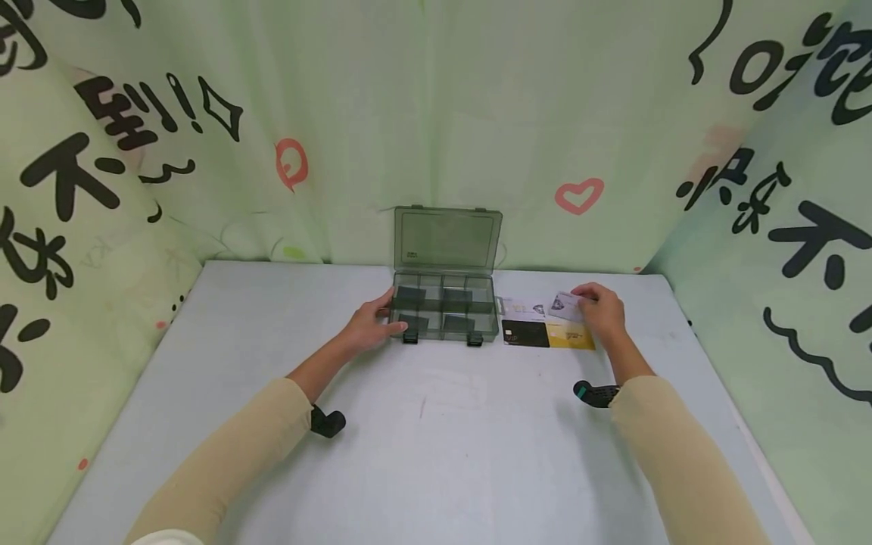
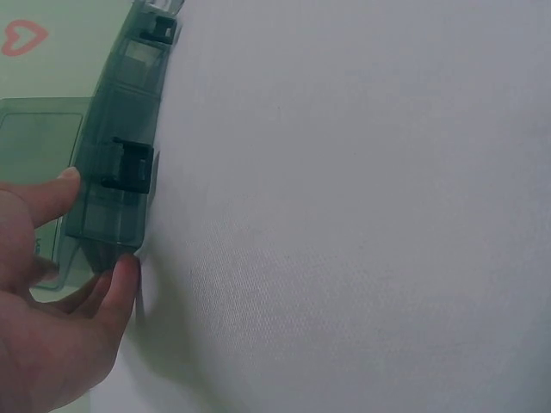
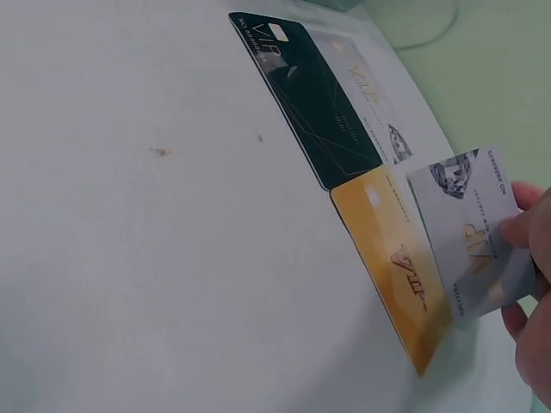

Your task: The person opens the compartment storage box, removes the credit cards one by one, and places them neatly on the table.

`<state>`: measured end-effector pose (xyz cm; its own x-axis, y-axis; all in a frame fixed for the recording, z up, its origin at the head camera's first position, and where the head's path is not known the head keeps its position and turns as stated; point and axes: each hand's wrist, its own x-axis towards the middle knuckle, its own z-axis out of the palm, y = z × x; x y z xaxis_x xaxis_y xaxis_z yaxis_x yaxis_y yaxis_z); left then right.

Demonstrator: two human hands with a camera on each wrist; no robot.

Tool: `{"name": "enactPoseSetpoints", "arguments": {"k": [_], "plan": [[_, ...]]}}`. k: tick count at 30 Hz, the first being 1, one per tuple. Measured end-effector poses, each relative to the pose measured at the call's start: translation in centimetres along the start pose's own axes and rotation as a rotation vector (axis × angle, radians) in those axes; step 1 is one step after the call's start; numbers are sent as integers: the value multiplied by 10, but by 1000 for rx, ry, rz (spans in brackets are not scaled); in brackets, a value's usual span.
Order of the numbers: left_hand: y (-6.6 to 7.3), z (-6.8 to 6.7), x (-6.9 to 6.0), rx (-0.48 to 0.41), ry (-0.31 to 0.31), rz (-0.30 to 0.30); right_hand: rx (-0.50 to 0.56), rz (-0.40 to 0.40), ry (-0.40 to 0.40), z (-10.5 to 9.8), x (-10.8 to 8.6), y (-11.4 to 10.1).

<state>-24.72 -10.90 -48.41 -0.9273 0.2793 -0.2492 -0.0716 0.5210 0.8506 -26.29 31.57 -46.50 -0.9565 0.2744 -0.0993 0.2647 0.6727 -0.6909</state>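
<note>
A see-through dark green storage box (image 1: 444, 306), divided into compartments, stands with its lid (image 1: 446, 241) up at the back of the table. My left hand (image 1: 368, 327) grips its left end, thumb at the front rim and fingers low on the side in the left wrist view. Dark flat rectangles show in several compartments. In my right hand (image 1: 601, 309), thumb and fingers pinch a white VIP card (image 3: 469, 228), which is tilted above the table. Beside it lie a black VIP card (image 3: 306, 99), a gold VIP card (image 3: 392, 258) and another white card (image 3: 366, 90).
A white cloth covers the table (image 1: 450, 446). Pale green curtains (image 1: 422, 113) with black lettering and red drawings hang behind and at both sides. Two black latches (image 1: 474, 340) project from the box front. Black straps with stubs sit at both wrists.
</note>
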Motion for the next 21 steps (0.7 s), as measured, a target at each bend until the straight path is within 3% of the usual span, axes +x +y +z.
{"name": "enactPoseSetpoints", "arguments": {"k": [10, 17, 21], "plan": [[-1, 3, 1, 5, -5, -5, -120, -51, 46, 10, 4, 7], [-1, 1, 2, -2, 5, -6, -227, 19, 22, 10, 3, 14], [-3, 1, 2, -8, 8, -10, -236, 67, -20, 11, 5, 23]]}}
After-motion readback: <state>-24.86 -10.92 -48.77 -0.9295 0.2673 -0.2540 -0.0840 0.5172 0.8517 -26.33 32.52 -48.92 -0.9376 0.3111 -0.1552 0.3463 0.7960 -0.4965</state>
